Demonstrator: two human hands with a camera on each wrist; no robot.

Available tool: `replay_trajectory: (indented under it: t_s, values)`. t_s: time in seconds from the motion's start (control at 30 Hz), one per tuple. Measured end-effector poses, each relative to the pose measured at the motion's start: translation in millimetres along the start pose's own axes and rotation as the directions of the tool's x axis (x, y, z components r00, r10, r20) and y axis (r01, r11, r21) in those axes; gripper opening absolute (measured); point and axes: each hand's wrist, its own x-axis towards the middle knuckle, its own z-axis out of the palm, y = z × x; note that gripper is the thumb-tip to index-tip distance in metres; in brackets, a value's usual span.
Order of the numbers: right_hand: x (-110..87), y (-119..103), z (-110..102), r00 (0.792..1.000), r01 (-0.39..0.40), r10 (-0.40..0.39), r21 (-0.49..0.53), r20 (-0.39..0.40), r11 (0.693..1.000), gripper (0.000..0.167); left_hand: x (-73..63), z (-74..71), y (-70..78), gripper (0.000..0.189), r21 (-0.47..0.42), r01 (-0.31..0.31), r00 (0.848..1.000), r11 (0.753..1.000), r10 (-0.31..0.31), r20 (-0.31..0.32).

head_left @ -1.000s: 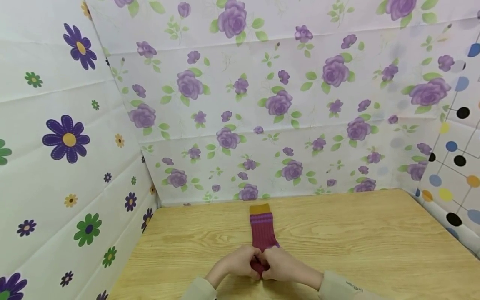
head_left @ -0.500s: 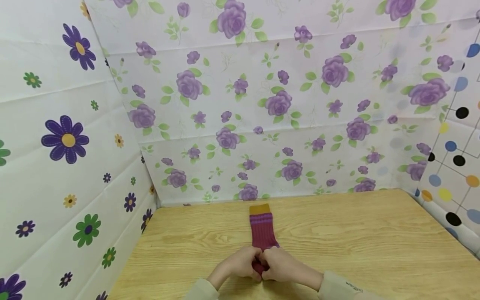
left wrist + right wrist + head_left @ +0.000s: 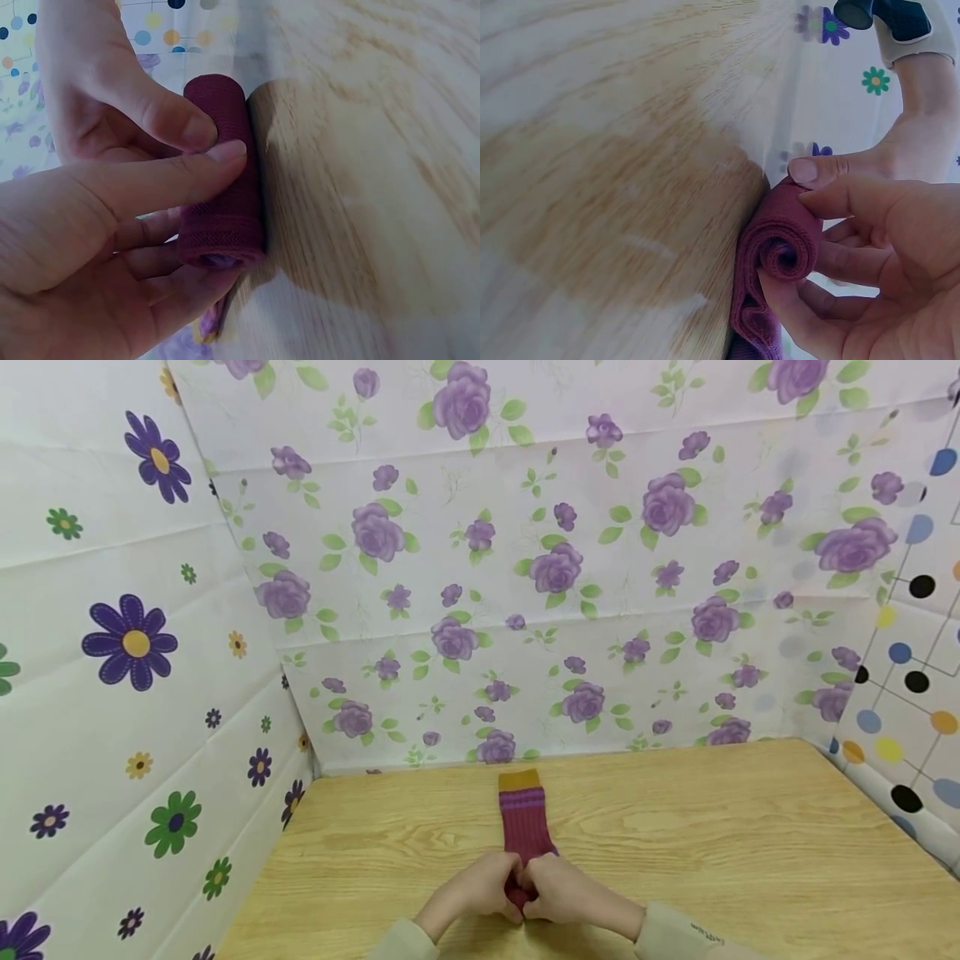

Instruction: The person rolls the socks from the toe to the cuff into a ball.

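Note:
A maroon sock point(image 3: 525, 827) with purple stripes and a mustard cuff lies lengthwise on the wooden table, its near end rolled into a tight coil. In the left wrist view the rolled part point(image 3: 217, 180) stands out as a thick cylinder. My left hand point(image 3: 487, 885) grips one end of the roll, thumb on the near side and fingers around the far side. On the other end my right hand point(image 3: 562, 891) holds it the same way; the right wrist view shows the spiral end point(image 3: 784, 255) between thumb and fingers. The hands nearly touch.
The wooden table point(image 3: 675, 827) extends to both sides of the sock. Flowered cloth point(image 3: 480, 568) hangs behind it, a daisy-print sheet point(image 3: 150, 727) on the left and a dotted sheet point(image 3: 900, 718) on the right.
Both hands stay on the rolled sock with hardly any motion. The head view has shifted very slightly.

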Motion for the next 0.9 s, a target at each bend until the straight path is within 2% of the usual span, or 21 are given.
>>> replay_trajectory:
  t_s: [0.13, 0.4, 0.63, 0.9]
  values:
    - [-0.5, -0.7, 0.4, 1.000, 0.011, -0.011, 0.016, -0.002, 1.000, 0.030, 0.8, 1.0, 1.2, 0.030, 0.013, 0.005, 1.000, 1.000, -0.005, -0.020]
    - [-1.5, -3.0, -1.9, 1.000, 0.026, -0.025, 0.022, -0.013, 0.999, 0.033, 4.8, 1.1, -1.7, 0.024, -0.037, 0.023, 0.999, 0.999, -0.024, -0.036]
    - [0.3, -2.1, -5.4, 0.999, 0.029, -0.029, 0.031, -0.015, 0.999, 0.026, 6.1, 0.3, -3.1, 0.021, -0.143, 0.039, 0.998, 0.989, -0.045, -0.038]
    - [1.0, -1.8, -7.1, 0.999, 0.032, -0.032, -0.030, -0.026, 0.999, 0.022, 10.5, -2.2, -4.9, 0.016, -0.221, 0.097, 0.993, 0.970, -0.108, -0.039]
